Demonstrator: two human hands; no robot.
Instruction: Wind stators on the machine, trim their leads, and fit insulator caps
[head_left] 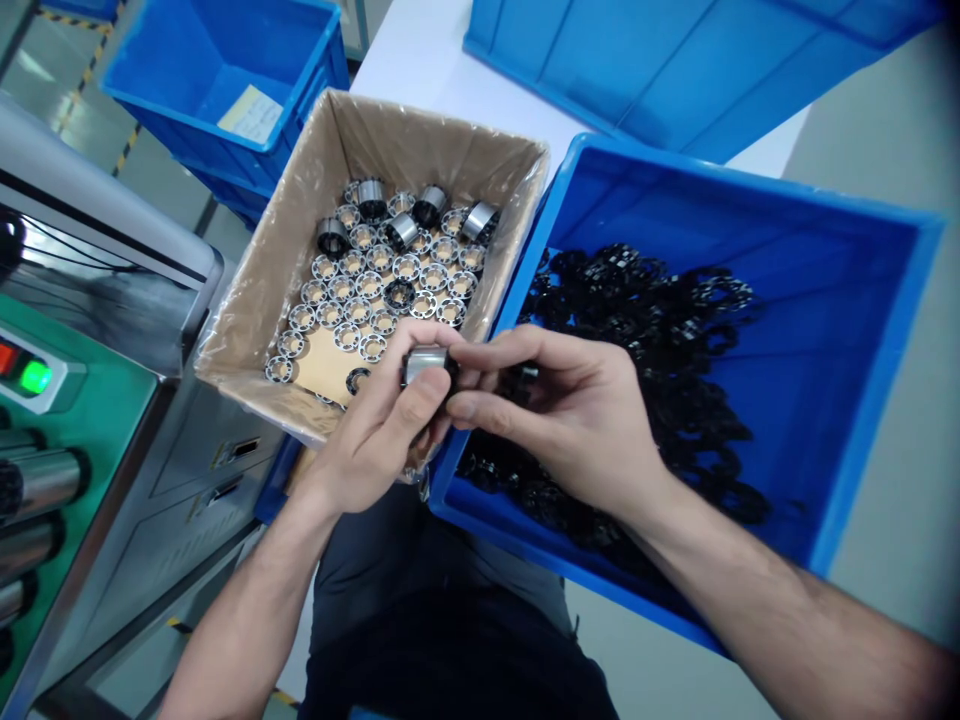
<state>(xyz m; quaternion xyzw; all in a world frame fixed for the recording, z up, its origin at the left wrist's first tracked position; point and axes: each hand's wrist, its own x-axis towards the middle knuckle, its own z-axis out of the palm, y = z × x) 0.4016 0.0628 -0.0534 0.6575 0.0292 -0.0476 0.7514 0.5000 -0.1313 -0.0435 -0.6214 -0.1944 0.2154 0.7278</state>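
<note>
My left hand [394, 405] is closed round a metal motor stator core [427, 358], a short silvery cylinder with black at its end. The thumb and fingertips of my right hand [570, 410] pinch the black end of that core, and a small dark part [525, 372] shows by its curled fingers. Both hands meet above the adjoining rims of a cardboard box [255, 300] and a blue bin [750, 190]. Rows of silvery ring-shaped cores [367, 285] stand in the box, several with black ends. Many black plastic pieces [660, 330] are heaped in the bin.
Behind the bin stands another blue crate [600, 60] on a white table [420, 60]. At the upper left a blue bin [217, 60] holds a paper [251, 113]. A machine with a green top [90, 460] at the left bears metal cylinders [49, 480] and a lit green button [35, 376].
</note>
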